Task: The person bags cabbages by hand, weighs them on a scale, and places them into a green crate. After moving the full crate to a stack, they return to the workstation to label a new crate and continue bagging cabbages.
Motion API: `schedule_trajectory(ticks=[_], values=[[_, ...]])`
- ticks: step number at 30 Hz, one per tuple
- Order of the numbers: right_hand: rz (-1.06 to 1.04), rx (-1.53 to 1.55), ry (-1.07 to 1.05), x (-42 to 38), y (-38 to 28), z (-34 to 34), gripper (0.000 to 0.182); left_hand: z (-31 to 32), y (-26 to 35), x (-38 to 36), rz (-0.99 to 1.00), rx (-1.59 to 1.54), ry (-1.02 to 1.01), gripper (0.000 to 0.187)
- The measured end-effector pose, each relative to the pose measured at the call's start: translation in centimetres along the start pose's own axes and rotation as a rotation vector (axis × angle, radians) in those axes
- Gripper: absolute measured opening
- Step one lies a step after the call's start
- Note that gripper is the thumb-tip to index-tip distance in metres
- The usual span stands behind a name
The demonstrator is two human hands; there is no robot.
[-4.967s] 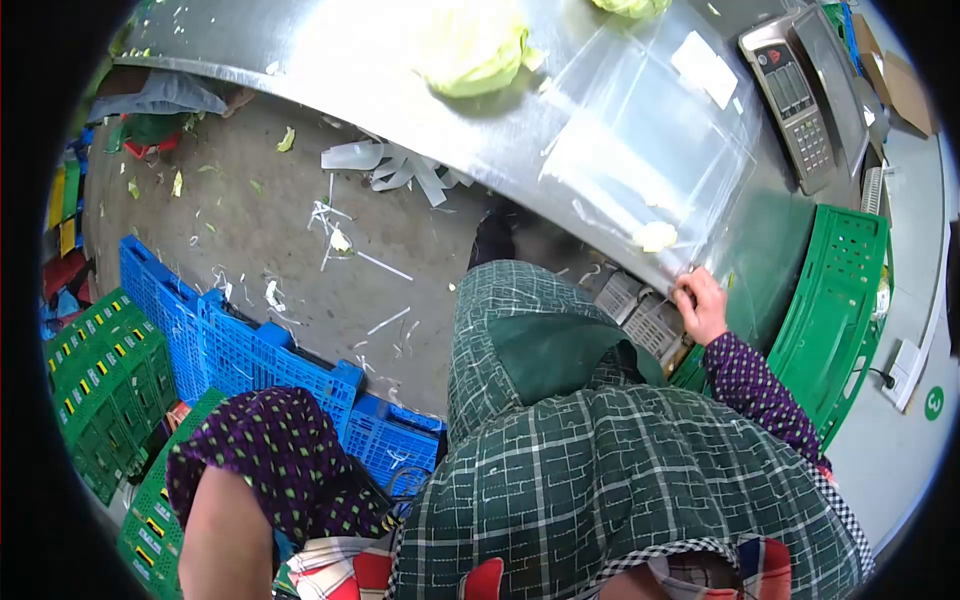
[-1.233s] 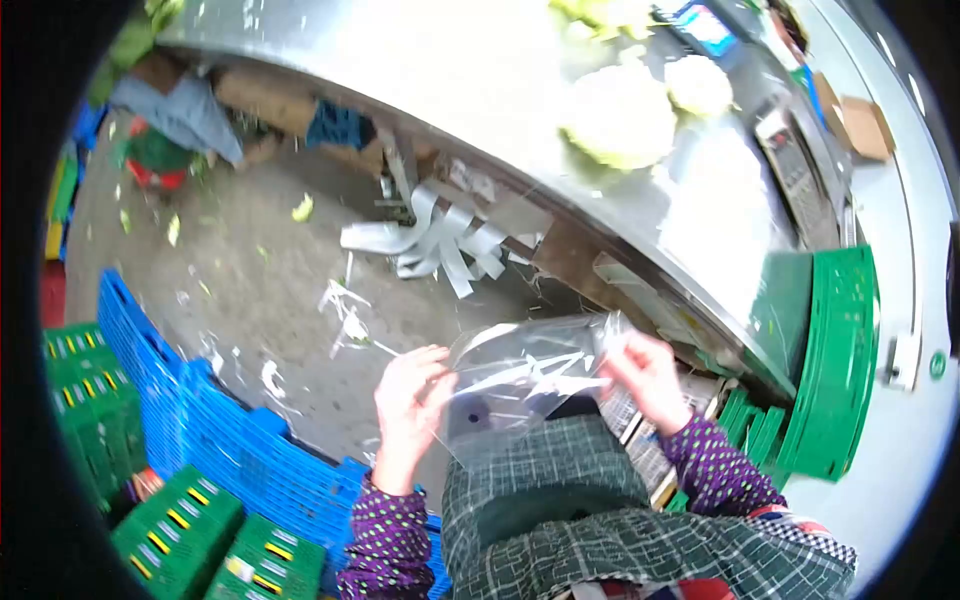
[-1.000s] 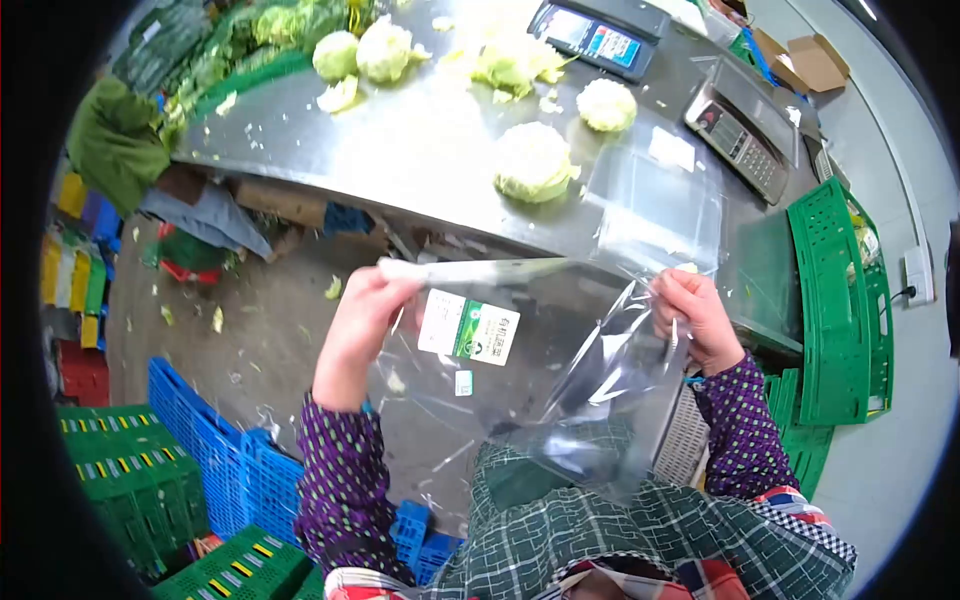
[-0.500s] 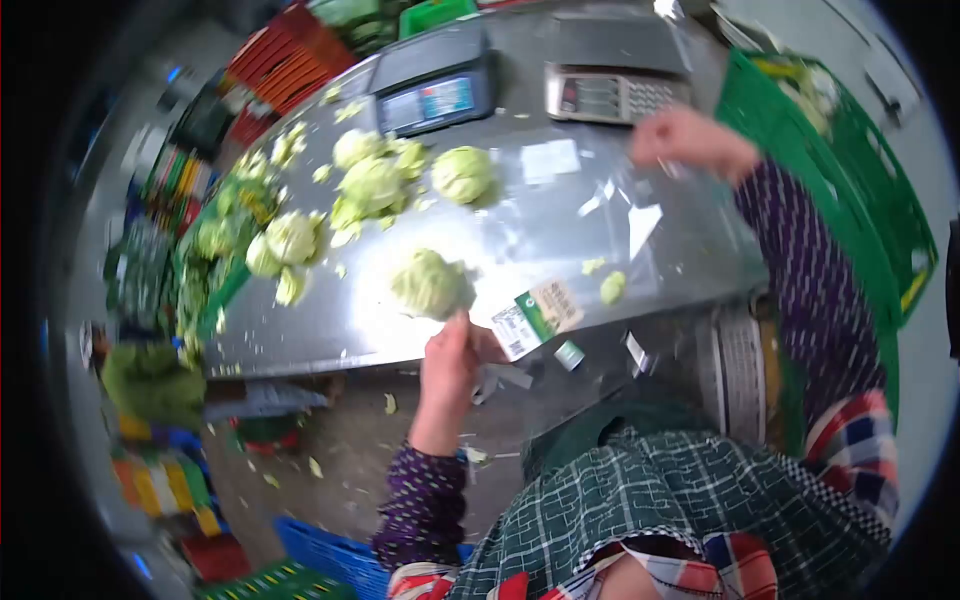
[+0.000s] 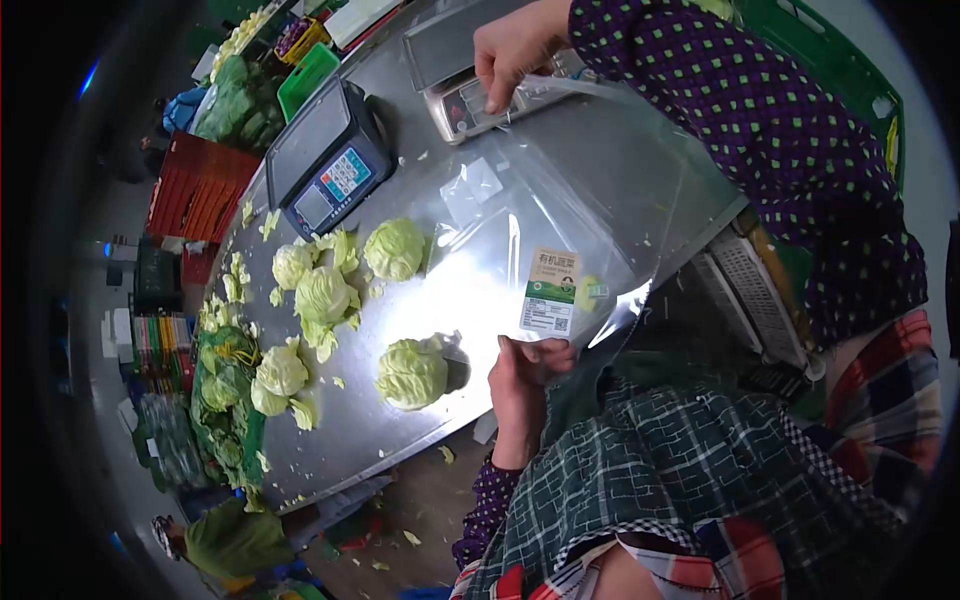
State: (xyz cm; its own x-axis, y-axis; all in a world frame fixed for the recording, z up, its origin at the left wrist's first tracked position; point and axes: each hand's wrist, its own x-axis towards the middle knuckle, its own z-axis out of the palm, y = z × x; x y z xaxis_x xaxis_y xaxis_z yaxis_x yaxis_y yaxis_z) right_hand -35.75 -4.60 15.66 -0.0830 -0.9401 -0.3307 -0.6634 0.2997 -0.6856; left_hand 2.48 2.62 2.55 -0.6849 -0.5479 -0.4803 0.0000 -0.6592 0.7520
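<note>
A clear plastic bag (image 5: 560,190) is stretched between my two hands above the steel table. It carries a printed label (image 5: 549,291) in beige, green and white. My right hand (image 5: 515,55) pinches the bag's upper edge in front of the silver scale. My left hand (image 5: 525,385) grips the bag just below the label, at the table's near edge. A trimmed cabbage (image 5: 411,374) sits on the table to the left of my left hand. Another cabbage (image 5: 394,249) lies farther back, beside a group of cabbages (image 5: 327,296) with loose leaves.
A blue-grey scale (image 5: 335,170) and a silver scale (image 5: 465,105) stand at the table's back. More cabbages (image 5: 281,371) lie left, by a green net sack (image 5: 225,400). Leaf scraps litter the table (image 5: 400,440). A green crate (image 5: 850,70) stands right; a person (image 5: 235,540) is at lower left.
My right hand has come left and now holds the bag's upper edge. My left hand still grips the bag, which is now spread out. The view has turned.
</note>
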Motion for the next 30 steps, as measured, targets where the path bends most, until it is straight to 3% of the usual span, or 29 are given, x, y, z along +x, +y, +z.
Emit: schedule_trajectory(ticks=[4, 6, 8, 9, 10, 11, 13, 14, 16, 18, 20, 22, 25, 26, 28, 30], values=[[-0.005, -0.184, 0.047, 0.2, -2.2, -1.6, 0.027, -2.1, 1.8, 3.3, -0.019, 0.020, -0.036, 0.044], [-0.440, -0.403, 0.383, 0.3, -3.9, -3.1, 0.026, -3.9, 3.2, 7.7, 0.137, 0.375, -0.015, 0.052], [-0.462, -0.532, 0.625, -7.2, -10.6, -2.2, 0.026, -3.4, 7.1, 12.6, 0.281, 0.441, 0.065, 0.048], [-0.347, -0.450, 0.654, -9.7, -13.7, -0.7, 0.017, -3.3, 8.6, 15.2, 0.349, 0.434, 0.065, 0.046], [-0.609, -0.523, 0.627, -7.9, -11.7, 0.0, 0.020, -3.3, 9.6, 17.4, 0.419, 0.424, 0.069, 0.044], [-0.616, -0.898, 0.816, -10.5, -12.2, 2.3, 0.011, -4.4, 9.9, 19.8, 0.456, 0.471, 0.134, 0.043], [-0.587, -1.112, 0.831, -12.4, -12.5, 7.5, 0.008, -4.5, 10.3, 19.8, 0.443, 0.549, 0.242, 0.053], [-0.553, -1.151, 0.690, -12.6, -11.3, 9.8, 0.009, -5.3, 9.1, 19.7, 0.446, 0.510, 0.259, 0.053], [-0.538, -1.004, 0.614, -11.2, -7.5, 15.4, 0.010, -7.6, 6.1, 19.6, 0.194, -0.021, 0.158, 0.063], [-0.499, -0.901, 0.550, -9.2, -4.0, 20.3, 0.014, -7.6, 4.4, 18.3, -0.014, -0.198, 0.010, 0.071], [-0.466, -0.856, 0.468, -7.2, -1.4, 24.9, 0.017, -6.6, 3.7, 17.4, -0.048, -0.252, 0.124, 0.068], [-0.289, -0.747, 0.303, -6.9, -1.6, 28.8, 0.023, -8.3, 2.1, 19.0, 0.068, -0.035, 0.063, 0.061], [-0.104, -0.472, -0.301, -7.0, -4.4, 29.6, 0.048, -9.0, 2.0, 19.2, -0.029, 0.238, 0.069, 0.041], [-0.131, -0.482, -0.324, -6.3, -3.8, 29.4, 0.048, -9.1, 2.3, 19.1, -0.052, 0.397, 0.133, 0.038], [-0.287, -0.344, -0.255, -5.7, -2.6, 28.6, 0.045, -9.6, 3.3, 15.2, -0.054, 0.363, 0.210, 0.038], [-0.240, -0.303, -0.244, -3.9, -2.6, 26.8, 0.044, -11.6, 5.7, 10.0, 0.386, 0.706, 0.374, 0.039]])
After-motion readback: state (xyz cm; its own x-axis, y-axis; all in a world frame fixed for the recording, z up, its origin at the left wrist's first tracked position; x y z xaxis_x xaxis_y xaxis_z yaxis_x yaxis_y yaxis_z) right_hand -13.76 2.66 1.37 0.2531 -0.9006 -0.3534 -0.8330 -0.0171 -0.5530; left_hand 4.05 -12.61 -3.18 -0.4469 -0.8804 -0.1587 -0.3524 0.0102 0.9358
